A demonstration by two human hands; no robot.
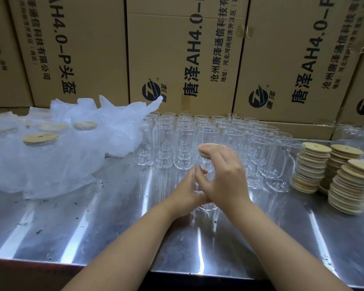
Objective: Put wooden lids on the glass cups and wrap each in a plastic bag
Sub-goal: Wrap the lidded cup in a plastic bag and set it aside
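One cup (204, 164) in left hand (187, 192), lid (208, 146) in right hand (225, 175), mid-table

Clear glass cup (207, 164) upright on the counter (114, 227), round wooden lid (208, 146) at its mouth; unlidded cups (183, 139) behind, lid stacks (345, 183) right, bagged cups (40, 141) left.

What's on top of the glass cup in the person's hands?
A round wooden lid sits on the clear glass cup, held by the right hand while the left hand grips the cup. Fingers cover most of the lid, so its fit cannot be seen.
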